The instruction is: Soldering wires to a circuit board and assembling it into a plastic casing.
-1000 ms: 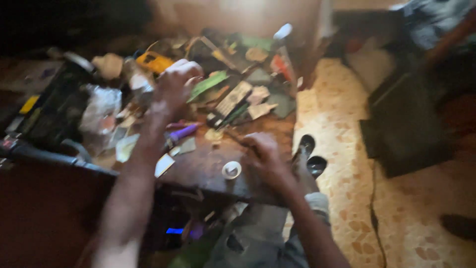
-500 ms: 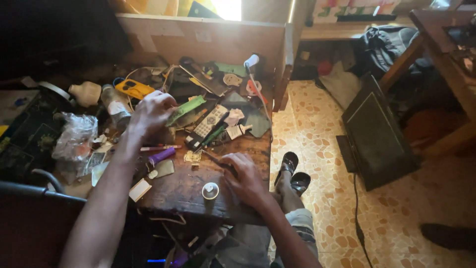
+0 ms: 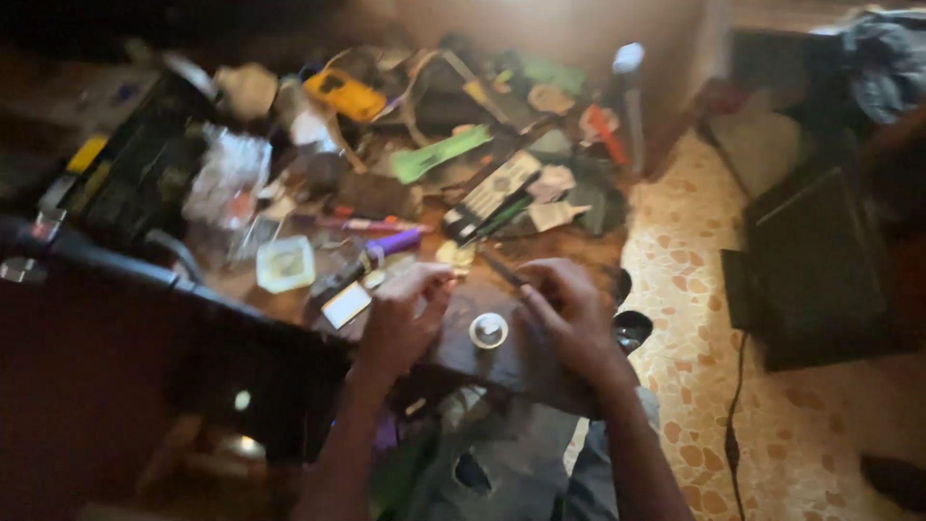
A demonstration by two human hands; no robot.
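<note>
Far left of the wooden table (image 3: 540, 362) sat a dark case (image 3: 135, 178) with a yellow tab, then a crumpled clear plastic bag (image 3: 227, 178) and a small pale square container (image 3: 285, 263) near the front edge. Behind those, a yellow handheld meter (image 3: 345, 94). Mid-table: a purple pen-like tool (image 3: 394, 240), a green flat piece (image 3: 440, 154) and a grey remote-style keypad (image 3: 494, 191), all loose in the clutter. My left hand (image 3: 403, 323) was at the front edge, fingers curled in with the tips pinched together near a small white-faced card (image 3: 345, 305) lying just beside it; frame too blurred to tell whether anything was actually in the pinch. Between my two hands, a small round silver cap (image 3: 488, 330) sat on the table, touching neither hand. My right hand (image 3: 571, 314) was just right of it, fingers closed around a thin dark rod-like tool (image 3: 503, 269) whose tip pointed up-left toward the clutter. My knees in grey trousers (image 3: 502, 463) were under the table edge. Right of the table: patterned tile floor (image 3: 675, 251), a dark shoe (image 3: 632, 328) beside my right wrist, and a dark flat panel (image 3: 815, 265) leaning further out.
</note>
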